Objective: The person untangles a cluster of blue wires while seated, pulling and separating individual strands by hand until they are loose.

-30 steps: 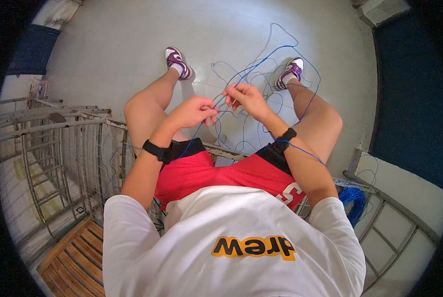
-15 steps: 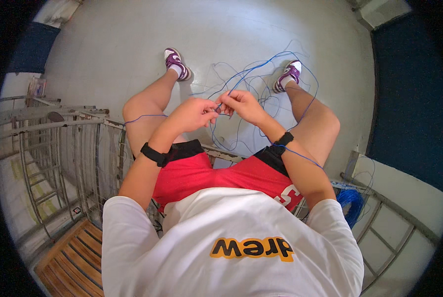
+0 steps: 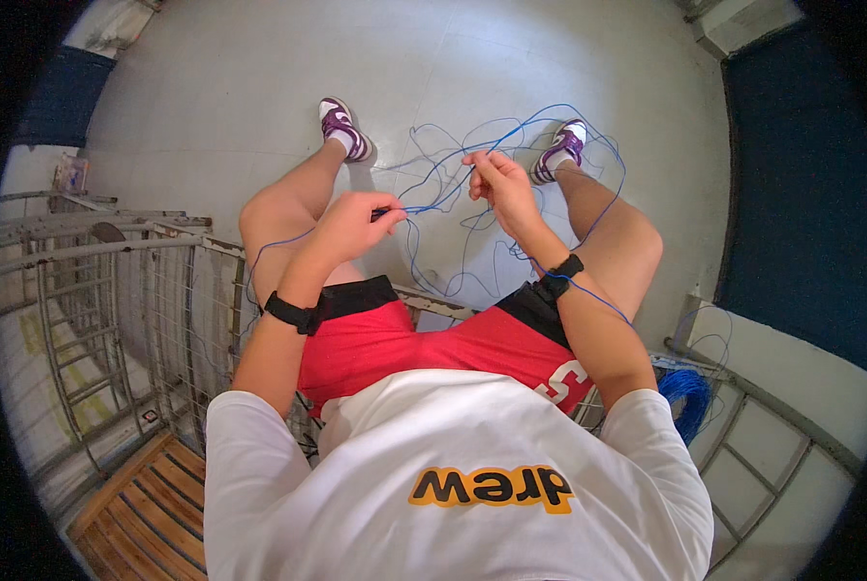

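Observation:
Between my knees, my left hand (image 3: 359,225) pinches several strands of thin blue wire (image 3: 440,204) between thumb and fingers; a small dark bit shows at the pinch. Farther right and a little higher, my right hand (image 3: 504,187) has its fingertips closed on the same tangle of wire. Loose loops spread past both hands over the floor and around my right shoe (image 3: 568,141). One strand crosses my right forearm near its black wristband (image 3: 559,278). Another runs over my left thigh toward the rack. What lies inside my left fingers is hidden.
Grey metal racks (image 3: 119,247) stand on the left, above a slatted wooden seat (image 3: 148,504). A coil of blue wire (image 3: 683,399) sits by my right hip, next to a metal frame (image 3: 768,484). A dark blue panel (image 3: 802,194) covers the right wall.
My hands, close together before, have moved apart. The right went up and to the right, the left slightly left, and the strands now stretch between them.

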Demonstrator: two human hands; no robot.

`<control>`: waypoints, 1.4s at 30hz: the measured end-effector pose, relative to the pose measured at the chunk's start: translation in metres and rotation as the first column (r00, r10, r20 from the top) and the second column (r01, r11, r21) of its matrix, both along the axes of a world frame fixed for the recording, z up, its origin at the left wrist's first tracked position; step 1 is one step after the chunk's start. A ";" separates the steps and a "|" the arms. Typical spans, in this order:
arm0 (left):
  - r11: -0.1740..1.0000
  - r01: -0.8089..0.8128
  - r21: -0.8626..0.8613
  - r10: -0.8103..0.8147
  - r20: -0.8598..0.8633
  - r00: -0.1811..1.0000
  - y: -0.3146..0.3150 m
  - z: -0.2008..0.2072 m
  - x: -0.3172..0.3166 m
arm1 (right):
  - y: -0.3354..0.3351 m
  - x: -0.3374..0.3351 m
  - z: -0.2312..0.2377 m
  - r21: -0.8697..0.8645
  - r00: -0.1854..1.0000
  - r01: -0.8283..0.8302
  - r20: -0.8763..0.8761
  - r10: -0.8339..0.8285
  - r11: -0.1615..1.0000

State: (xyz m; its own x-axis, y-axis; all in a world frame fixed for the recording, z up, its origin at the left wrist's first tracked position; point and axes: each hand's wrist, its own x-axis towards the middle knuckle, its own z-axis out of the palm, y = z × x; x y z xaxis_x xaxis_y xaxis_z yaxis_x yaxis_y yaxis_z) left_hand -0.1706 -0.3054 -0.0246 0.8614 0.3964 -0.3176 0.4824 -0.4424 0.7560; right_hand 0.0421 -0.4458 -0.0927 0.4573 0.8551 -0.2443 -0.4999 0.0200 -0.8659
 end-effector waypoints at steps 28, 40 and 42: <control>0.973 -0.231 0.006 0.225 0.201 0.954 -0.020 -0.003 0.002 | -0.004 -0.011 0.015 0.090 0.967 -0.251 -0.009 0.253 0.964; 0.988 -0.156 0.008 0.154 0.139 0.978 0.002 -0.005 -0.038 | -0.007 0.037 -0.012 0.034 0.969 0.240 -0.062 -0.238 0.970; 0.984 -0.178 -0.022 0.179 0.054 0.982 0.006 -0.004 -0.044 | -0.010 0.038 -0.010 0.021 0.964 0.255 -0.088 -0.252 0.967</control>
State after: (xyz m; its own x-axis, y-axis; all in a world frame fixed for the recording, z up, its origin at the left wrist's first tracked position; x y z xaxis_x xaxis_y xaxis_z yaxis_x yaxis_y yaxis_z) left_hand -0.2146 -0.2996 -0.0290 0.7938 0.5404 -0.2790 0.5091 -0.3397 0.7908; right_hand 0.0803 -0.4555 -0.1026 0.6391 0.7218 -0.2655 -0.5458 0.1824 -0.8179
